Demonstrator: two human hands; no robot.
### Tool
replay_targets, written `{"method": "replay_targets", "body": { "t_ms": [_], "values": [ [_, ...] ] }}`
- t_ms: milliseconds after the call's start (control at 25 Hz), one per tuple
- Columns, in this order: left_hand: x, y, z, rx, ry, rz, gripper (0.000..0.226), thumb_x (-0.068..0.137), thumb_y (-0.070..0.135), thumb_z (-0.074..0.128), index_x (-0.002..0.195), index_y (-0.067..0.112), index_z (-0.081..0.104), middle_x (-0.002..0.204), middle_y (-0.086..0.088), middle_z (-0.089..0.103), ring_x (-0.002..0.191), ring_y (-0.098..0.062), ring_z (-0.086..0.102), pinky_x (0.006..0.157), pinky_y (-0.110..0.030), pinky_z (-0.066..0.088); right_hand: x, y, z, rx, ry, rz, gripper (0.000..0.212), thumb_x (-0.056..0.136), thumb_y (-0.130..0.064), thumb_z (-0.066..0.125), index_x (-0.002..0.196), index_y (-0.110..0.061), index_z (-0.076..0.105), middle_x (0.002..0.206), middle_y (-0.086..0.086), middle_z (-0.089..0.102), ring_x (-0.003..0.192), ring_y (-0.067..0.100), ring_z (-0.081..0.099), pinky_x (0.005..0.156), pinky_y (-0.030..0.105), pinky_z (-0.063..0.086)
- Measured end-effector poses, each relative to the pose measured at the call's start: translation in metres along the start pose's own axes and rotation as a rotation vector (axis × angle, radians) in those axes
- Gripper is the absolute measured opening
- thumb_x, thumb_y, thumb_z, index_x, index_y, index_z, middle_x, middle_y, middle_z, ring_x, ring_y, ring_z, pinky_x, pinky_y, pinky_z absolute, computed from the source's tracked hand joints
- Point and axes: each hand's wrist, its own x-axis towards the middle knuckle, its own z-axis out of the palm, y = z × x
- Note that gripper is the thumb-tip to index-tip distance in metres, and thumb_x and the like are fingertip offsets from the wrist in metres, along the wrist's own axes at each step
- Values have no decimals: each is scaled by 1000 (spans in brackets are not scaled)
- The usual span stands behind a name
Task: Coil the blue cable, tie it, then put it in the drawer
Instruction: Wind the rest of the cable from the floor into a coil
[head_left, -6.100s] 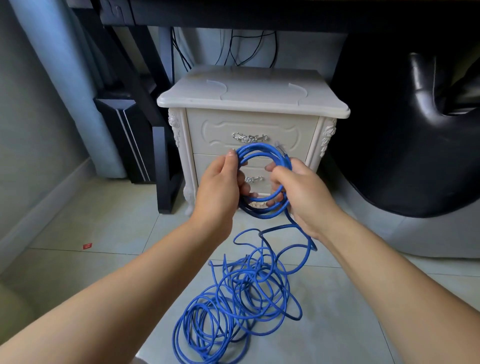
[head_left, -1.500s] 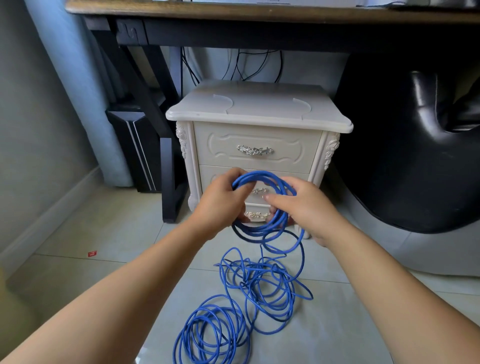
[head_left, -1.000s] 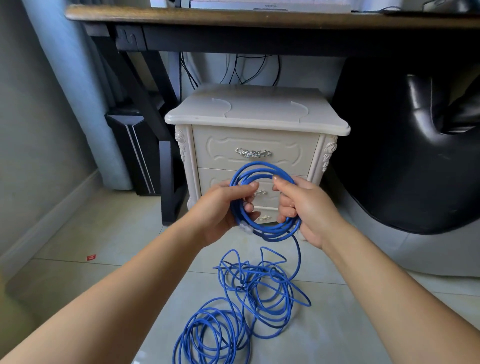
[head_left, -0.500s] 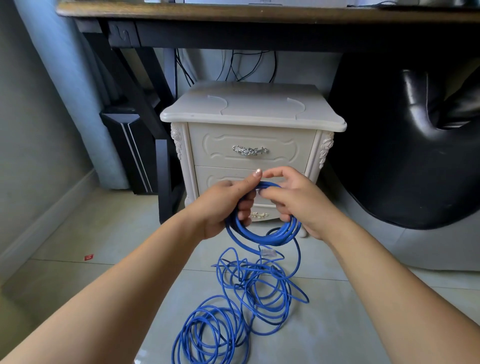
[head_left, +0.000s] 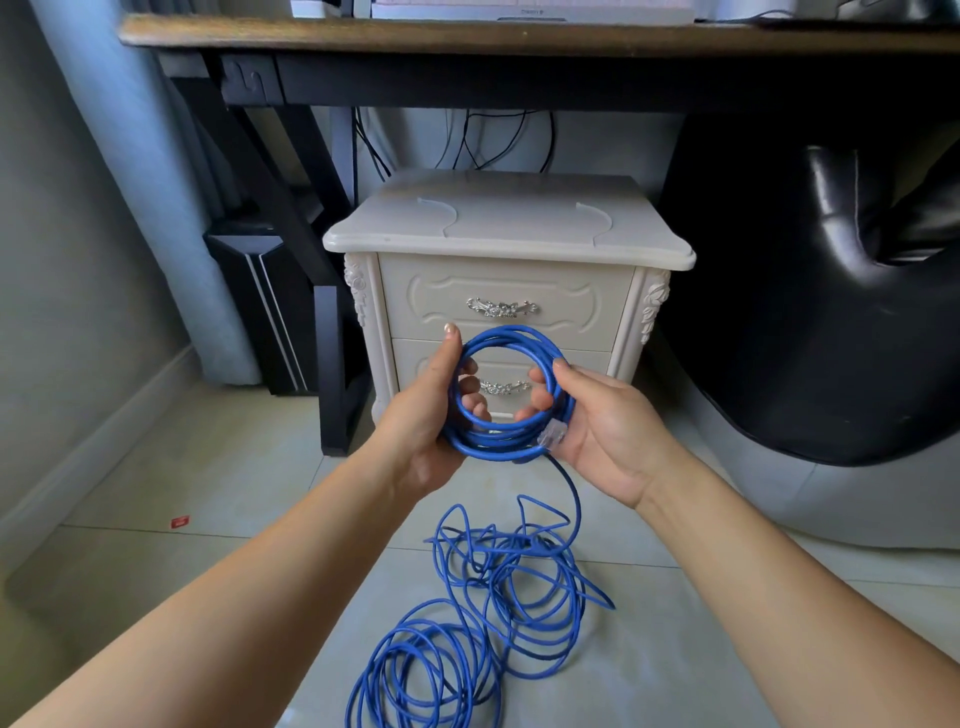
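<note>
The cabinet (head_left: 509, 228) stands under the surface (head_left: 467, 39), a seat (head_left: 805, 312) at its right (a tower case (head_left: 265, 306) at its left); loose cable (head_left: 483, 613) lies on the floor (head_left: 182, 467) before it.

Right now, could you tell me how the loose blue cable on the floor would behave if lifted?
Probably floppy yet springy: the blue cable lies in loose, uneven loops on the floor. It would likely snag, since those loops overlap. The coil seems to need holding, as the left hand and right hand both grip it.
</note>
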Motion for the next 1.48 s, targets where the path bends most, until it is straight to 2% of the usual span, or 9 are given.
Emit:
{"method": "replay_targets", "body": {
  "t_ms": [280,440,600,760,920,1040,1200,1360,1480],
  "values": [
    [-12,22,-13,341,-366,-187,35,82,38,59,101,11,65,66,1,56,55,-12,58,62,-29,55,1,-7,-1,-504,66,-99,23,106,-22,36,93,-11,52,55,-5,32,44,11,32,53,32,48],
    [-9,11,-3,580,-285,-127,34,85,45,60,92,12,62,57,3,33,46,-10,35,55,-26,50,4,-6,0,-931,14,-133,14,104,-23,41,98,-16,51,55,-5,34,41,8,35,53,34,49],
    [-4,3,6,580,-153,13,36,96,44,54,72,18,45,50,9,22,41,-6,17,40,-17,19,3,-4,2,-520,-15,-76,33,100,-37,49,118,-10,53,63,4,47,49,15,45,56,32,45],
    [1,9,3,320,-24,-3,41,97,44,53,66,20,40,45,11,21,38,-4,15,36,-16,14,-1,-10,-17,-349,-248,119,85,62,-74,68,119,-11,60,92,15,71,91,31,70,91,39,54],
    [6,11,-3,51,87,-55,43,96,42,56,65,17,41,44,10,21,36,-4,16,33,-15,15,-1,-6,-35,-484,-387,176,66,67,-37,85,122,-13,59,124,16,67,123,29,59,109,41,41],
    [8,9,-3,-68,135,-89,42,95,40,59,65,14,45,42,9,24,34,-3,19,30,-15,17,1,-7,-34,-396,-308,146,49,79,-3,71,126,-6,56,116,18,70,101,25,68,100,34,51],
    [7,9,0,-145,194,-31,42,95,39,58,64,14,45,43,8,23,33,-4,19,31,-14,17,0,3,-14,-240,-202,19,33,81,-19,60,113,-10,62,98,12,74,66,14,54,62,21,46],
    [4,2,6,-150,238,45,42,97,41,56,67,15,44,47,8,22,36,-5,17,33,-15,18,1,11,1,-64,-125,-27,25,83,-24,58,103,-10,60,84,13,73,79,21,70,80,36,50],
    [2,-3,8,-113,260,78,41,99,42,51,69,16,41,45,8,21,36,-6,17,35,-16,20,-1,12,7,88,-113,11,17,84,-22,56,93,-9,61,77,11,70,74,24,71,75,36,59]
  ]
}}
